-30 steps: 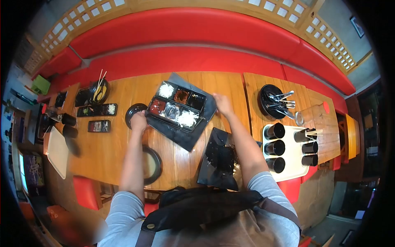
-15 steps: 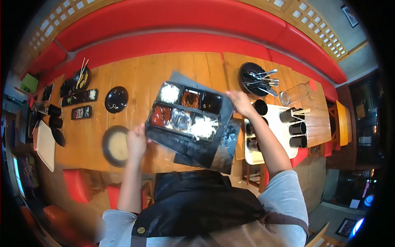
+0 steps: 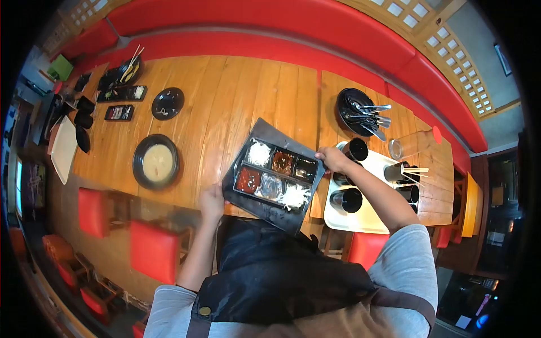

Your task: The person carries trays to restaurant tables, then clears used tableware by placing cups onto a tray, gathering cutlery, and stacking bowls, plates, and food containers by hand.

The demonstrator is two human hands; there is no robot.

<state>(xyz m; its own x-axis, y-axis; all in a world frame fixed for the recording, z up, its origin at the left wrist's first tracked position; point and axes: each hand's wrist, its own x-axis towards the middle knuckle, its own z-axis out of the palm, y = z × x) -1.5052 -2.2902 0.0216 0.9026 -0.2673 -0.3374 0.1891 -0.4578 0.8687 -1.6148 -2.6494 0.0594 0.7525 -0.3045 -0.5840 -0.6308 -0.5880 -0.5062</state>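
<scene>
Shifting rightward and closer to the person since the earlier frame, the dark plate is carrying its six-compartment box away from the bowl of pale liquid; the second dark plate is no longer showing separately, perhaps lying hidden underneath.

At the far left, a pale tray is sitting by the table end. Further right, the bowl is resting near the front edge, with a small round dish lying beyond it. Between bowl and left hand, bare wood is leaving room. That hand is gripping the plate's left edge, its fingers partly hidden.

The plate is reaching over the table's near edge, tilting slightly askew; whether wood is supporting it, I cannot tell. Beyond it, bare tabletop is stretching toward the red bench. The right hand is pinching the right corner, and its forearm is crossing above the cup tray, where cups are standing close by, leaving little side room. Past them, a cutlery bowl is sitting farther back.
</scene>
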